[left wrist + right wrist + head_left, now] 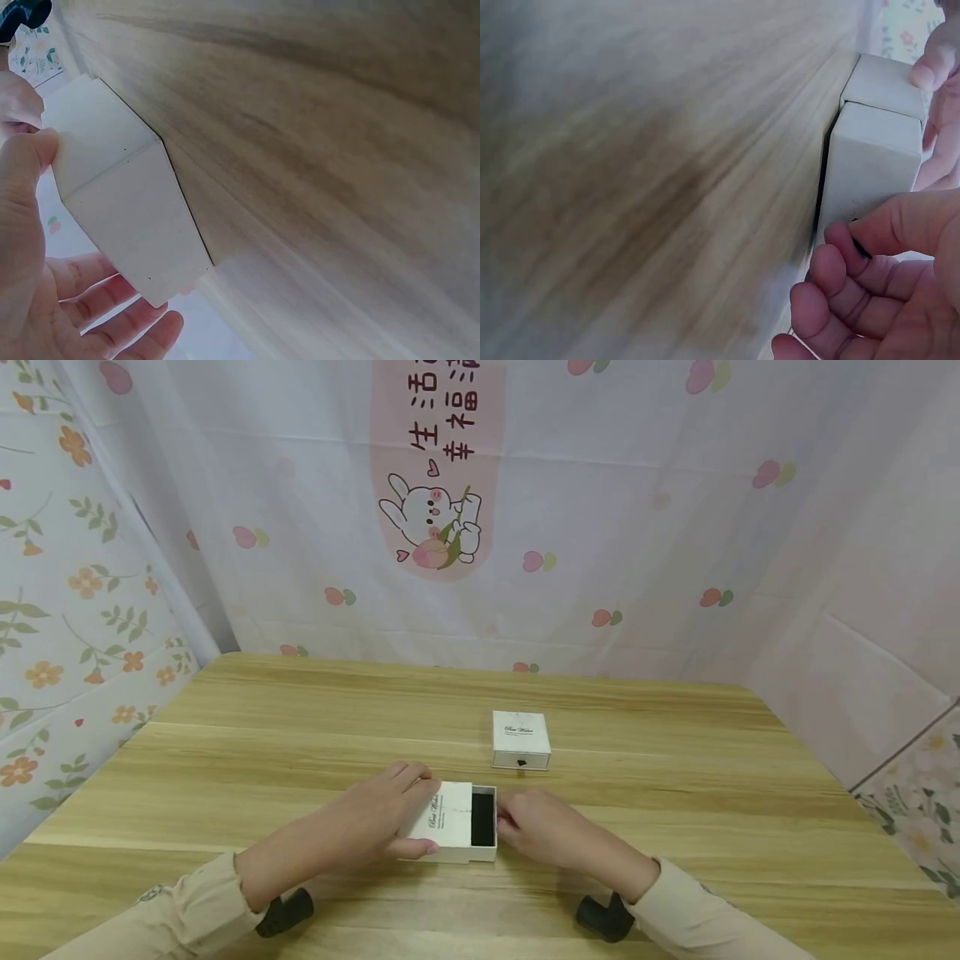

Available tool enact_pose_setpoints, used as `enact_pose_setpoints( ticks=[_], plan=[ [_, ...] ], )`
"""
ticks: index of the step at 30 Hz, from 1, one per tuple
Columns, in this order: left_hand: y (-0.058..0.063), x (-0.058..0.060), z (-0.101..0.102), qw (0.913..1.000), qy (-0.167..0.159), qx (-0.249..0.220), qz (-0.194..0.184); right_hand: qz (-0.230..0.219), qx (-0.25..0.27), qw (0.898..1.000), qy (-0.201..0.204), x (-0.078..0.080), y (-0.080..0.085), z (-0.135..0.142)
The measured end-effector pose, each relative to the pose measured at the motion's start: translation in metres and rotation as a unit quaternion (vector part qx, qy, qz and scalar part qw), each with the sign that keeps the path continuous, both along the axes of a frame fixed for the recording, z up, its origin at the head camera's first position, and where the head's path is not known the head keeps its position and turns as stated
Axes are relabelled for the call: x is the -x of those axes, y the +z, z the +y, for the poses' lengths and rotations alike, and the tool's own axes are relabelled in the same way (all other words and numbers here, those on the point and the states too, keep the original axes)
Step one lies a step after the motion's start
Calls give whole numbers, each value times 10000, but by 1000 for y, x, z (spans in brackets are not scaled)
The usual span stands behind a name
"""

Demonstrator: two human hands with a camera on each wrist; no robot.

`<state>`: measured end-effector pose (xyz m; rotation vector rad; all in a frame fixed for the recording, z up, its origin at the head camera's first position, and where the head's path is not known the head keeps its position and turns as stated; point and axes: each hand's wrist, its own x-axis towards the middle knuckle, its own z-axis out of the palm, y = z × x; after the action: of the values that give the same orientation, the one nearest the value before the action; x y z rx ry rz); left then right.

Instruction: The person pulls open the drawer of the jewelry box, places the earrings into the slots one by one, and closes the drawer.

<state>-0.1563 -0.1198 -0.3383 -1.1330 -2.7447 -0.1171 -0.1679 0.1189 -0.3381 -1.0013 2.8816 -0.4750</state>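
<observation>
A white drawer-style gift box (454, 814) with dark lettering lies on the wooden table. Its drawer (483, 853) sticks partly out of the sleeve on the right, showing a black lining (483, 820). My left hand (382, 814) grips the sleeve from its left end, thumb along the near side and fingers at the far side. At the drawer's front, my right hand (543, 827) pinches a small black pull ribbon (862, 249) between thumb and index finger. The other fingers of that hand are curled in the right wrist view.
A second white gift box (521, 735), closed and with a black tab on its front, stands behind on the table (337, 718). Patterned curtains (630, 510) hang beyond the back edge and at the left. Black wrist pieces (285, 912) sit below both forearms.
</observation>
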Motion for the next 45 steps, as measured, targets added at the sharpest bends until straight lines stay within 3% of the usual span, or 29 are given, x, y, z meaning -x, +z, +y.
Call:
enact_pose_setpoints(
  ticks=[10,45],
  plan=[
    [-1,1,-1,9998,-111,47,142,389,-75,9992,72,1,-2,-5],
    [-1,0,0,9998,-111,23,165,652,-331,9973,-89,-1,0,-21]
  ],
)
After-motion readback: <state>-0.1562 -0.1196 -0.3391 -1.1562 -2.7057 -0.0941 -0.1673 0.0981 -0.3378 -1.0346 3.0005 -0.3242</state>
